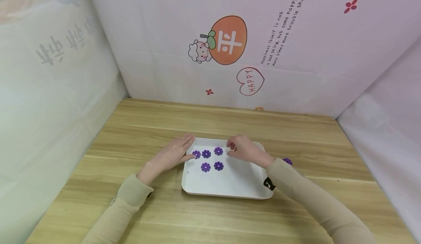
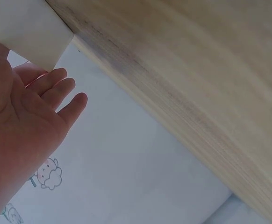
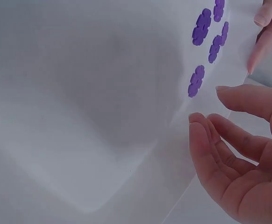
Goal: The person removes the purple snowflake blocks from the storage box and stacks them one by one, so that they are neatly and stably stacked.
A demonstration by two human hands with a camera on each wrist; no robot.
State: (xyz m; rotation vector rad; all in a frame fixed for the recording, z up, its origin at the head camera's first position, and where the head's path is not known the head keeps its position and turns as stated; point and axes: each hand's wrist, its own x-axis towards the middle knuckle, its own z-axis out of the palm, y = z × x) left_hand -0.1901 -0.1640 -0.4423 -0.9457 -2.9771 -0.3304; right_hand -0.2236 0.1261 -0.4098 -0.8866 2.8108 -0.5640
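Head view: with the white tray (image 1: 230, 185) as the dial, the left hand (image 1: 169, 156) at ten o'clock lays extended fingers along the corner, seemingly to steady it, thumb overlapping the leftmost of five purple snowflake discs (image 1: 206, 154), which lie between nine and eleven. At one o'clock the right hand (image 1: 245, 149) holds thumb and fingertips apart, gap vacant. Bare floor leaves room from four to seven; outside the rim (image 1: 227, 197), near three, sits another disc (image 1: 287, 161).

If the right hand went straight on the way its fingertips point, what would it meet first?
Likely the purple disc at the far row's right end, in the tray; though the right hand might pass above, its height is unclear.
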